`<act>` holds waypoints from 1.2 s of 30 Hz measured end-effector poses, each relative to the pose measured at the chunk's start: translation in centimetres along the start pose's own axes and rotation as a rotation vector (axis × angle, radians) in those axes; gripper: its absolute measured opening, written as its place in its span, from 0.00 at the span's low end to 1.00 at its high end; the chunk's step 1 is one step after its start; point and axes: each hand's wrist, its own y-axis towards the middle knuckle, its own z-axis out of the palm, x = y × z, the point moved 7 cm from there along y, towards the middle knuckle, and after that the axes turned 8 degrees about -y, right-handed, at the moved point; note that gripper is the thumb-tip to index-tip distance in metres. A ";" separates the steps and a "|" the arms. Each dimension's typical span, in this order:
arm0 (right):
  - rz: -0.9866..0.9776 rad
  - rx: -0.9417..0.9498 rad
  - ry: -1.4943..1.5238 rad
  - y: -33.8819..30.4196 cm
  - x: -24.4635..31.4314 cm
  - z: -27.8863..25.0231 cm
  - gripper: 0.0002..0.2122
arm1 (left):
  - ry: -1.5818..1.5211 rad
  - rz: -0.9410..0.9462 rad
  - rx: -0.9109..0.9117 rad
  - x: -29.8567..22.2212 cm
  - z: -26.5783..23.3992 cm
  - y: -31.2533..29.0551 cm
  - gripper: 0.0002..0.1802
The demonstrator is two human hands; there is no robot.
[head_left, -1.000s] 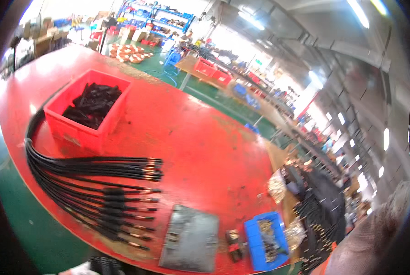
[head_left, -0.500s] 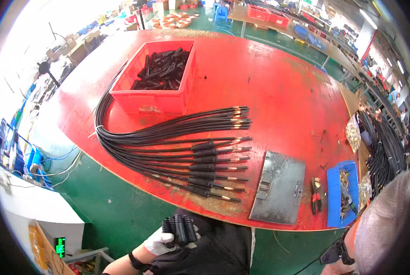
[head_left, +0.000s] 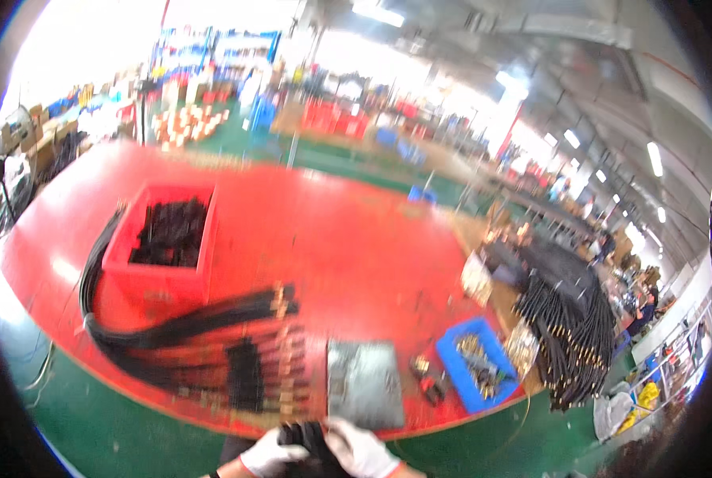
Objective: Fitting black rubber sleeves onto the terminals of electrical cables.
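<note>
Close to my body at the lower edge, a small bundle of black ribbed sleeves (head_left: 313, 448) sits between my two white-gloved hands. My left hand (head_left: 271, 454) is closed round its left side. At its right side my right hand (head_left: 358, 448) presses with bent fingers, partly blurred. Beyond them on the red table (head_left: 324, 231) lies a bunch of black cables (head_left: 188, 323), copper-coloured at the tips. Several cables carry black sleeves (head_left: 244, 374) near their ends. Just past my right hand is a grey metal plate (head_left: 364, 384).
A red bin (head_left: 200, 275) of black parts stands at the far left. Right of the plate are red-handled pliers (head_left: 429, 386) and a blue tray (head_left: 461, 398) of small metal pieces. More black cables (head_left: 567, 319) hang in a heap at the right.
The view has swung right and up, so the table appears further left and blurred. My right hand, previously away at the lower right, has come to the black sleeves beside my left.
</note>
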 end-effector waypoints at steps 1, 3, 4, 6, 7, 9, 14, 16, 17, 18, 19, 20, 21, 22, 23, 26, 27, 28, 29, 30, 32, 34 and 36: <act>0.073 -0.039 0.034 -1.0 -1.5 1.3 0.20 | 0.140 0.080 -0.040 0.3 0.0 1.4 0.44; 0.092 -0.178 0.001 -1.7 -3.5 0.2 0.18 | 0.347 0.223 -0.049 0.8 2.1 5.0 0.47; 0.020 -0.267 -0.066 -1.8 -4.0 -1.5 0.16 | 0.419 0.300 -0.033 0.6 2.9 6.8 0.45; 0.003 -0.396 -0.169 -1.0 -5.7 -4.4 0.14 | 0.674 0.396 -0.060 -0.3 4.6 10.5 0.38; 0.014 -0.431 -0.172 -0.7 -6.5 -5.2 0.15 | 0.879 0.541 -0.033 -0.4 5.0 12.4 0.40; 0.028 -0.485 -0.223 -0.6 -9.7 -5.3 0.16 | 1.230 0.605 0.115 0.3 6.0 15.5 0.44; 0.267 -0.424 -0.177 -0.3 -16.1 -1.9 0.18 | 1.009 0.561 0.105 2.3 5.2 16.9 0.38; 0.418 -0.463 0.066 -1.0 -15.6 -2.2 0.16 | 0.973 0.555 0.243 0.0 7.2 16.8 0.45; 0.356 -0.518 -0.013 -0.4 -13.3 -2.6 0.12 | 1.108 0.513 0.240 1.1 6.1 17.6 0.43; 0.316 -0.529 -0.010 0.1 -12.1 -3.2 0.09 | 1.072 0.643 0.248 -0.7 7.5 16.5 0.39; 0.371 -0.464 -0.043 0.5 -11.6 -3.9 0.09 | 1.059 0.635 0.285 -0.9 7.4 16.8 0.32; 0.291 -0.393 0.013 0.3 -11.3 -4.4 0.10 | 1.104 0.609 0.276 -0.4 7.5 16.6 0.30; 0.315 -0.366 0.103 -0.5 -12.7 -4.8 0.11 | 1.099 0.649 0.299 -0.7 8.5 16.4 0.30; 0.332 -0.340 0.193 -1.0 -13.9 -4.2 0.12 | 1.097 0.641 0.198 -1.0 8.9 15.9 0.30; 0.458 -0.405 0.287 -1.7 -14.1 -3.6 0.14 | 1.059 0.717 0.142 -1.4 8.8 15.3 0.31; 0.668 -0.392 1.589 -2.0 -11.2 2.8 0.21 | 0.709 0.647 -0.023 -2.5 9.4 12.3 0.32; 0.646 -0.387 1.833 -1.9 -9.5 4.2 0.24 | 0.702 0.646 -0.035 -3.0 9.9 11.0 0.32; 0.569 -0.445 1.863 -0.7 -6.3 3.3 0.21 | 0.702 0.655 -0.065 -3.7 9.5 9.9 0.31; 0.554 -0.433 1.931 0.0 -5.9 4.1 0.21 | 0.844 0.775 -0.047 -4.2 9.3 9.2 0.31; 0.540 -0.434 1.986 0.0 -5.9 4.0 0.22 | 0.957 0.824 -0.073 -4.6 10.0 8.6 0.29; 0.603 -0.416 1.965 0.4 -4.8 5.2 0.22 | 1.087 0.909 -0.053 -6.9 10.0 7.5 0.29; 0.623 -0.305 1.924 1.6 -3.6 6.3 0.21 | 1.284 0.908 -0.155 -9.2 9.1 5.9 0.31; 0.629 -0.280 1.784 2.3 -4.4 8.0 0.20 | 1.352 0.825 -0.258 -10.1 7.8 4.5 0.35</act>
